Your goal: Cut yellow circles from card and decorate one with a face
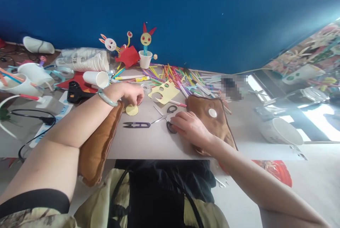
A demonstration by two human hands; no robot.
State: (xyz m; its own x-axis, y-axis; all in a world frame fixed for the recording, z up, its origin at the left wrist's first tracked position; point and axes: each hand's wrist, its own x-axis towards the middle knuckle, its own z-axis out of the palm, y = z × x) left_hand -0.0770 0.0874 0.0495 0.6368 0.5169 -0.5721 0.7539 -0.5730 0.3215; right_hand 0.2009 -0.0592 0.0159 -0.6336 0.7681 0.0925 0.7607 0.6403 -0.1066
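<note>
My left hand [132,94], with a bangle on its wrist, is closed just above yellow paper discs [132,110]; what its fingers hold, if anything, is hidden. The fingers of my right hand [189,126] rest at the black handles of the open scissors [172,109], whose blades point left. Small black thread snips [136,125] lie to the left of the scissors. Behind them is a yellow paper sheet [166,92] with round holes cut in it. Brown cushions lie under my left forearm [97,146] and beside my right hand [216,121].
Scattered pens and colored sticks [183,79] line the wall. A white cup [145,60] holds a rabbit-faced figure. At the left are stacked paper cups [82,60], a black glue gun [75,92] and a power strip with cables. A white bowl [283,131] stands at the right.
</note>
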